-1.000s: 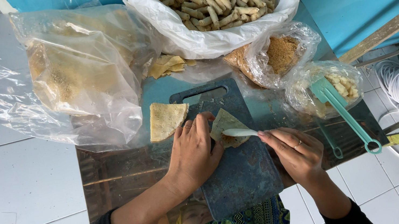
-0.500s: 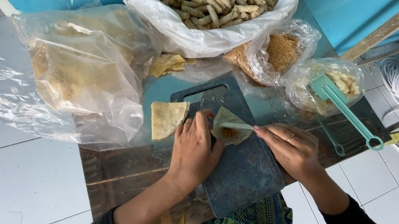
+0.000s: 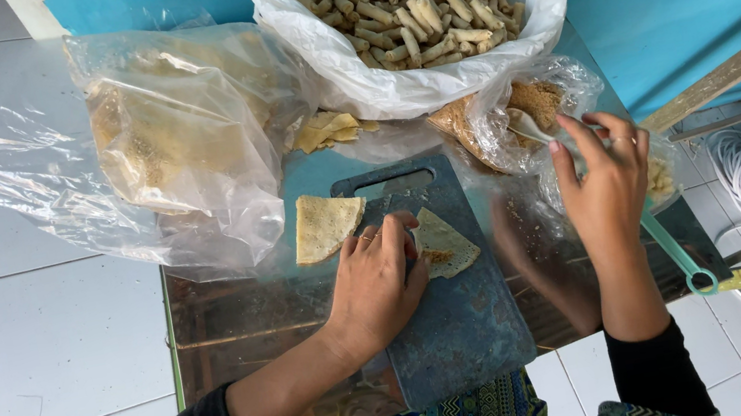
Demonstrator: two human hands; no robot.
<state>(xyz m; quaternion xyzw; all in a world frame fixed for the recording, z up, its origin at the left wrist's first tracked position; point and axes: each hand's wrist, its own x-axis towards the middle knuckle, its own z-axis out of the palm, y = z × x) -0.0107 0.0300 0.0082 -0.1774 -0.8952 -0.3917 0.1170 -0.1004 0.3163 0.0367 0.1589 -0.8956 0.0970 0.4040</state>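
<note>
From the head camera, I'm pressing my left hand (image 3: 380, 272) flat, fingers spread, on a folded wrapper (image 3: 443, 244) lying on the grey cutting board (image 3: 457, 325) on the bench (image 3: 238, 323). My right hand (image 3: 602, 182) is closing its fingers around a spoon (image 3: 529, 126) dipping into the bag of brown filling (image 3: 516, 111).

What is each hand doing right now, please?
Left hand: flat, fingers pressing the folded wrapper onto the cutting board; holding nothing.
Right hand: grip closed on a spoon reaching into the bag of brown filling.
</note>
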